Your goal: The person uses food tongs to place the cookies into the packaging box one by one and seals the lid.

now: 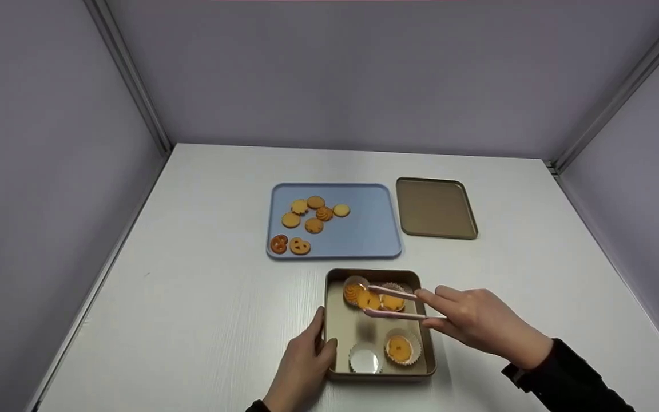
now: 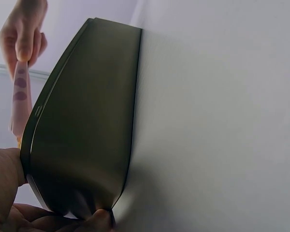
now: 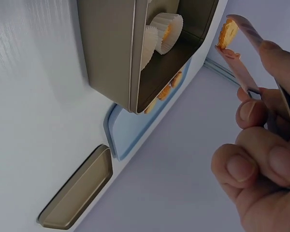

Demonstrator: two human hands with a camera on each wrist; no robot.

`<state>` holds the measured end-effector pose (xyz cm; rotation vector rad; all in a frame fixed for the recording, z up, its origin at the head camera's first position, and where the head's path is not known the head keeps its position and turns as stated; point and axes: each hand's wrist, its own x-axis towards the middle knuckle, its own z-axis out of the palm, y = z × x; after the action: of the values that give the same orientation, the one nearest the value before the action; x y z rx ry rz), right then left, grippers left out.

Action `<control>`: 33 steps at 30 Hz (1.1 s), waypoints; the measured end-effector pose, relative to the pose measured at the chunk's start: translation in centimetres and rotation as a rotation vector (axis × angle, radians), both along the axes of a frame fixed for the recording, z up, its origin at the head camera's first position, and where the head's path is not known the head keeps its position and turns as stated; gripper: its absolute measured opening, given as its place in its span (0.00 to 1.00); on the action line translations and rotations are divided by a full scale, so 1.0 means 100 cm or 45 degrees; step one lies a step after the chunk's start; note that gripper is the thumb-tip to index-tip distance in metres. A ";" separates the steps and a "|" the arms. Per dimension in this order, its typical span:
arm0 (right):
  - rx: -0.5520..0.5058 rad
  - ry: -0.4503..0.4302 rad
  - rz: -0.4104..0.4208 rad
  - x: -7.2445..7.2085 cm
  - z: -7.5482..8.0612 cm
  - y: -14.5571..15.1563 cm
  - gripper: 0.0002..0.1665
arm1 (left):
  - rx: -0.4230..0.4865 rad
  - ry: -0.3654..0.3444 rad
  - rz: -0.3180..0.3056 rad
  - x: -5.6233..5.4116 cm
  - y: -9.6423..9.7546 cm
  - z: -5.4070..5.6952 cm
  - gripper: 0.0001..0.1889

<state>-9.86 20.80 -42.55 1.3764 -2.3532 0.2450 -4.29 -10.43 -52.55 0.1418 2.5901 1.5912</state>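
My left hand [image 1: 301, 361] grips the near left side of a square gold-brown tin [image 1: 341, 332], thumb at the rim. My right hand [image 1: 475, 317] holds pink tongs [image 1: 395, 315] level over the tin's far half. A golden cookie [image 3: 227, 34] is pinched between the tong tips, above the tin in the right wrist view. Inside the tin, one far paper cup holds a swirled cookie [image 1: 353, 293], the other a golden cookie [image 1: 392, 302]. In the near right cup [image 1: 416, 343] lies a ring-shaped cookie [image 1: 400, 348]. The near left cup [image 1: 365, 361] shows its pale bottom.
Behind the tin lies a blue tray [image 1: 358, 234] with several cookies on its left half, including a pretzel [image 1: 278, 244]. A shallow gold-brown lid [image 1: 437, 209] rests to its right. Grey panels surround the white table [image 1: 192, 274] at the back and sides.
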 end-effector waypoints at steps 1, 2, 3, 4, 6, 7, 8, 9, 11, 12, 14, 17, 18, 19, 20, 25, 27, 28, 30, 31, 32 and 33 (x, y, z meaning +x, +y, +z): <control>0.003 -0.007 0.004 0.001 0.000 0.000 0.22 | 0.005 -0.008 0.001 0.000 0.000 0.000 0.35; 0.007 -0.017 0.005 0.001 0.000 0.000 0.22 | 0.011 -0.015 0.002 0.000 0.000 0.000 0.35; 0.013 -0.029 0.005 0.002 0.000 0.001 0.22 | 0.017 -0.025 0.005 0.000 0.000 0.000 0.35; 0.019 -0.044 0.002 0.002 0.001 0.001 0.23 | 0.022 -0.035 0.007 0.000 0.001 -0.001 0.35; 0.033 -0.070 -0.003 0.004 0.001 0.001 0.24 | 0.031 -0.051 0.012 0.000 0.001 -0.001 0.35; 0.038 -0.082 -0.005 0.004 0.001 0.001 0.24 | 0.031 -0.054 0.013 0.000 0.001 -0.001 0.35; 0.044 -0.090 -0.005 0.005 0.001 0.001 0.25 | 0.029 -0.052 0.013 0.000 0.001 -0.001 0.35; 0.047 -0.097 -0.004 0.005 0.001 0.002 0.25 | 0.025 -0.048 0.012 0.000 0.001 -0.001 0.35; 0.050 -0.097 0.005 0.005 0.000 0.002 0.25 | 0.020 -0.040 0.009 0.000 0.000 -0.001 0.36; 0.051 -0.099 0.011 0.006 0.000 0.002 0.24 | 0.018 -0.034 0.007 0.000 0.000 0.000 0.36; 0.050 -0.097 0.027 0.006 0.000 0.002 0.24 | 0.020 -0.033 0.006 0.000 0.000 0.000 0.36; 0.051 -0.091 0.049 0.006 0.000 0.002 0.24 | 0.025 -0.040 0.007 0.000 0.001 0.000 0.35; 0.052 -0.094 0.054 0.006 0.000 0.002 0.23 | 0.027 -0.048 0.008 0.000 0.001 -0.001 0.35; 0.054 -0.092 0.058 0.006 0.000 0.002 0.23 | 0.028 -0.058 0.010 0.000 0.001 -0.001 0.35; 0.057 -0.091 0.060 0.006 0.000 0.002 0.23 | 0.029 -0.066 0.011 -0.001 0.001 -0.001 0.35; 0.082 -0.127 0.060 0.008 0.001 0.002 0.23 | 0.018 -0.097 0.017 -0.002 0.002 -0.001 0.35; 0.087 -0.142 0.062 0.009 0.001 0.002 0.23 | 0.013 -0.094 0.018 -0.002 0.002 -0.002 0.35; 0.089 -0.146 0.063 0.009 0.001 0.002 0.23 | 0.010 -0.092 0.019 -0.002 0.002 -0.002 0.35; 0.088 -0.149 0.072 0.009 0.001 0.001 0.23 | 0.008 -0.087 0.020 -0.002 0.002 -0.001 0.35; 0.090 -0.158 0.073 0.009 0.001 0.001 0.23 | 0.011 -0.083 0.019 -0.001 0.002 -0.001 0.35; 0.092 -0.163 0.074 0.009 0.000 0.001 0.23 | 0.012 -0.077 0.019 -0.001 0.002 -0.001 0.35; 0.096 -0.172 0.074 0.010 0.000 0.002 0.23 | 0.014 -0.075 0.018 -0.001 0.002 -0.001 0.35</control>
<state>-8.91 20.96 -42.55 1.5087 -2.4570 0.2769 -4.44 -10.21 -52.64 0.0765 2.5443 1.5892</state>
